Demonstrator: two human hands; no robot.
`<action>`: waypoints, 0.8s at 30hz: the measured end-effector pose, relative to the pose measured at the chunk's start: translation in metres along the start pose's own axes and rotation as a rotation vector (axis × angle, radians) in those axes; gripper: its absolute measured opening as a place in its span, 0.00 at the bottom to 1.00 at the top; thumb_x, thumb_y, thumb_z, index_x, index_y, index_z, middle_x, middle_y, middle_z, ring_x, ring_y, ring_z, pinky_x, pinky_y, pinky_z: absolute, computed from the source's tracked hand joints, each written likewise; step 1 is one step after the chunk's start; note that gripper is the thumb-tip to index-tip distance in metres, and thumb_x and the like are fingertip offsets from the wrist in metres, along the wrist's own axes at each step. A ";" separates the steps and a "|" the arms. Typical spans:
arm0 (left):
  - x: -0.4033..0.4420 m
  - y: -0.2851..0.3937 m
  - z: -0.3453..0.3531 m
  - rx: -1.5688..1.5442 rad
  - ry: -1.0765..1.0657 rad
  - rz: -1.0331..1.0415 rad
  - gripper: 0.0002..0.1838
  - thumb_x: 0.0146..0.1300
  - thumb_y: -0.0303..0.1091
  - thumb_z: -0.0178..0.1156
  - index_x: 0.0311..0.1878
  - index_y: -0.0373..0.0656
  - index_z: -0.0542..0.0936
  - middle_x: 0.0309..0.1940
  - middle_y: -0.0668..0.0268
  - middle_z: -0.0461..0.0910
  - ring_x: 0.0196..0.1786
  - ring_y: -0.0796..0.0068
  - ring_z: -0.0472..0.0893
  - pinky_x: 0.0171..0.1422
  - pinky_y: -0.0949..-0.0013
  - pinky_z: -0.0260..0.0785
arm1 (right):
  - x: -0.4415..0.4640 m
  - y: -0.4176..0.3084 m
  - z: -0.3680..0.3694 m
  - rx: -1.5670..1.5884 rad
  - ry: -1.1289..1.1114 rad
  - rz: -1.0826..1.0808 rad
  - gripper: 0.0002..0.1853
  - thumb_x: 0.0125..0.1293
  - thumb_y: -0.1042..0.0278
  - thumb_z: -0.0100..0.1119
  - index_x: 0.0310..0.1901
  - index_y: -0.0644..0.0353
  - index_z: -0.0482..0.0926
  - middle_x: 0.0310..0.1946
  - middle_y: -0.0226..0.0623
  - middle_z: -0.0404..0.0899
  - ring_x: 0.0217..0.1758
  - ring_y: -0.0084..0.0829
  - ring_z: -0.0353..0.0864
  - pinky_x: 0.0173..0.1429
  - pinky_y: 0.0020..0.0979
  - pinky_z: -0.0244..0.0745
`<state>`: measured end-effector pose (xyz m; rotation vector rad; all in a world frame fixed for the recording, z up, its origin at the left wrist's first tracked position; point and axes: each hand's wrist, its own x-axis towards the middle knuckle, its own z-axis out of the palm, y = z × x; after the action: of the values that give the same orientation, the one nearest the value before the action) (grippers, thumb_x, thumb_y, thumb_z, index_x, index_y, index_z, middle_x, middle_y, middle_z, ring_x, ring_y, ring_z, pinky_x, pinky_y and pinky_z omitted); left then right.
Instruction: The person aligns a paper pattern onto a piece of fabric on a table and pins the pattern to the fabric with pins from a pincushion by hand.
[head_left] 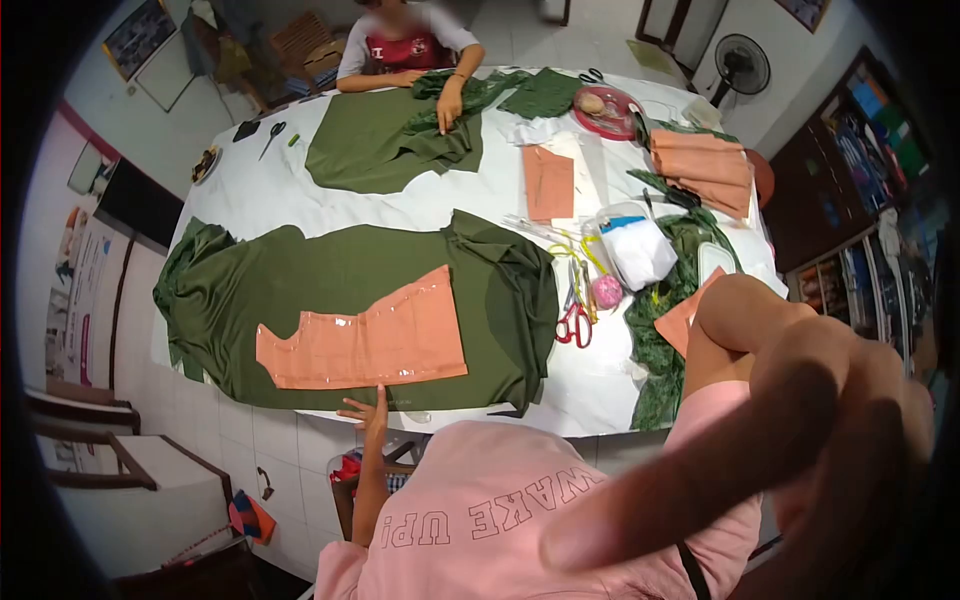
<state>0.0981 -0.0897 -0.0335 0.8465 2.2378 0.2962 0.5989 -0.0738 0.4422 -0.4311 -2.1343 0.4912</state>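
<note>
Left fingers: spread apart [381,402], one tip at the lower edge of the orange piece [375,335].
Right fingers: raised close to the lens [645,490], blurred, one stretched across the pink shirt [470,490]; whether the rest are apart or together, I cannot tell.
Orange piece: flat on the dark green cloth [395,250], shiny spots along its edges.
Desk [270,205], right of the cloth: red-handled scissors [573,327], a pink ball [607,292] and a white bundle [640,253], beside green lace [655,375].
Across the desk: a person [405,50], one hand on olive cloth [375,140]; nearby, a red tray [606,122].
In the way: the right arm [740,325] partly covers another orange cloth [677,324].
Hard to make out: the tray's contents; small tools near the red-handled scissors overlap.
</note>
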 end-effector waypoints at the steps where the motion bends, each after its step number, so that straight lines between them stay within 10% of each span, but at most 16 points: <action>1: -0.001 0.001 -0.002 -0.007 -0.012 0.004 0.65 0.44 0.82 0.44 0.71 0.46 0.28 0.65 0.45 0.08 0.69 0.28 0.28 0.68 0.35 0.34 | -0.014 -0.016 0.001 -0.003 0.010 -0.021 0.12 0.59 0.75 0.54 0.45 0.63 0.78 0.39 0.35 0.81 0.40 0.29 0.80 0.43 0.24 0.72; 4: -0.004 0.004 -0.012 -0.017 -0.010 0.005 0.64 0.43 0.82 0.45 0.72 0.48 0.30 0.65 0.46 0.08 0.68 0.26 0.28 0.68 0.33 0.36 | -0.012 -0.028 0.020 0.015 0.051 -0.100 0.13 0.59 0.74 0.53 0.46 0.63 0.78 0.40 0.36 0.80 0.41 0.30 0.79 0.45 0.25 0.71; 11: -0.034 0.047 -0.104 0.189 -0.179 0.412 0.40 0.59 0.60 0.55 0.67 0.42 0.61 0.66 0.46 0.57 0.67 0.49 0.62 0.68 0.55 0.54 | 0.019 -0.017 0.054 0.153 0.107 -0.356 0.14 0.60 0.73 0.51 0.48 0.64 0.76 0.43 0.37 0.79 0.45 0.31 0.77 0.48 0.27 0.69; 15: -0.161 0.185 -0.212 -0.486 -0.146 0.936 0.21 0.66 0.35 0.50 0.59 0.35 0.69 0.58 0.60 0.72 0.60 0.70 0.70 0.67 0.68 0.57 | 0.033 -0.029 0.077 0.231 0.088 -0.495 0.14 0.61 0.73 0.49 0.49 0.65 0.76 0.45 0.38 0.77 0.47 0.32 0.76 0.50 0.28 0.68; 20: -0.303 0.243 -0.299 -0.832 -0.140 2.137 0.35 0.63 0.64 0.45 0.53 0.36 0.70 0.54 0.44 0.70 0.55 0.50 0.73 0.56 0.42 0.65 | 0.089 -0.037 0.134 0.334 0.066 -0.693 0.15 0.62 0.72 0.48 0.50 0.65 0.75 0.47 0.39 0.76 0.49 0.32 0.74 0.53 0.29 0.67; 24: -0.279 0.241 -0.341 -0.839 -0.120 2.258 0.35 0.64 0.63 0.43 0.54 0.35 0.69 0.55 0.45 0.69 0.56 0.51 0.71 0.58 0.44 0.62 | 0.153 -0.053 0.193 0.281 0.100 -0.780 0.16 0.63 0.71 0.46 0.51 0.66 0.74 0.48 0.40 0.75 0.51 0.33 0.73 0.54 0.31 0.67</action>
<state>0.1262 -0.0761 0.4683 2.1670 -0.0888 1.7580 0.3492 -0.0834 0.4696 0.5157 -1.9068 0.2926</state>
